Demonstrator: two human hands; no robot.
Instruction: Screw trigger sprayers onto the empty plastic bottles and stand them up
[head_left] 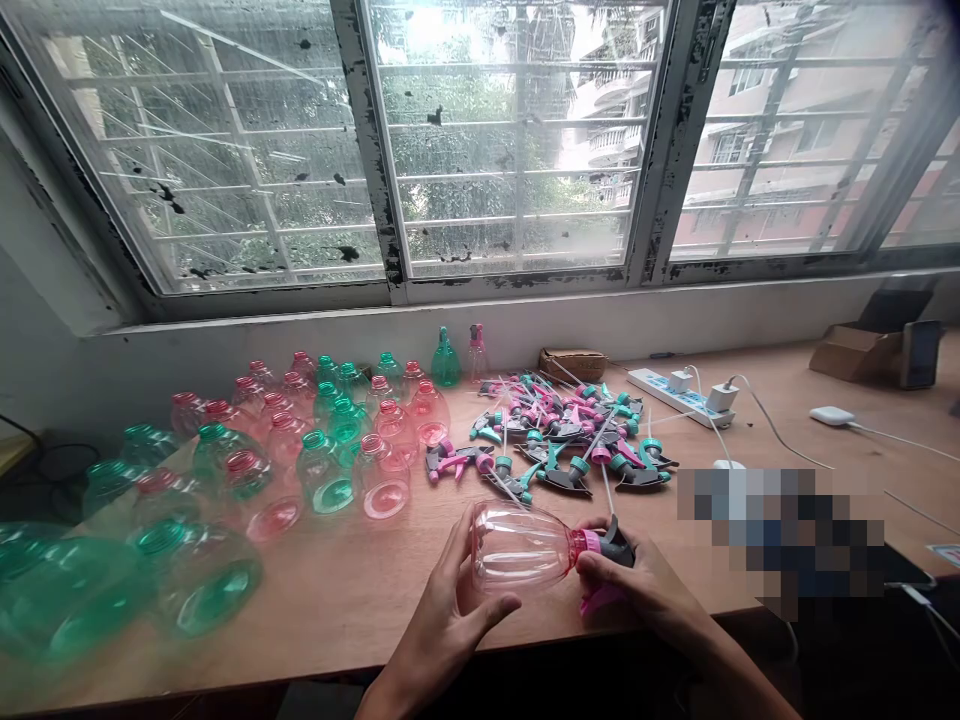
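Observation:
Near the table's front edge I hold a clear pink spray bottle on its side, its neck to the right. My left hand cups the bottle's base end, fingers behind it and thumb stretched out below. My right hand grips the pink and dark grey trigger spray head at the bottle's neck. Whether the collar is fully threaded I cannot tell. Behind the bottle lies a pile of loose trigger spray heads, pink, teal and grey, with thin dip tubes.
Many open pink bottles and green bottles stand at the left. At the back are a green bottle and a pink bottle with heads on. A power strip, cables and a phone are at the right.

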